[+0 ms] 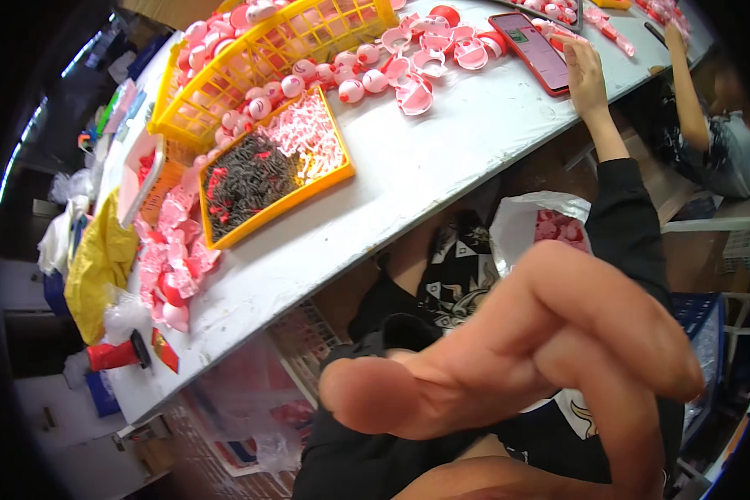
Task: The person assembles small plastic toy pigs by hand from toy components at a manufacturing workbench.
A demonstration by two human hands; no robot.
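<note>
Tray (283, 211) on table (417, 158), basket (162, 118) behind it; phone (535, 54) farther right, loose parts (415, 97) between.

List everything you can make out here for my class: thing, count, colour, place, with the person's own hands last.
table: one, white, centre
basket: one, yellow, far side of table
tray: one, yellow-orange, on table before basket
small pieces: many, black, pink and white, in tray
round pieces: many, pink and red, around basket
phone: one, red-edged, far right of table
crumpled sheeting: one, yellow, left of table
cylinder: one, red, table's left end
open bag: one, white, below table edge
co-worker: one, dark clothing, right
left hand: one, bare, lower centre
right hand: one, bare, at phone
</note>
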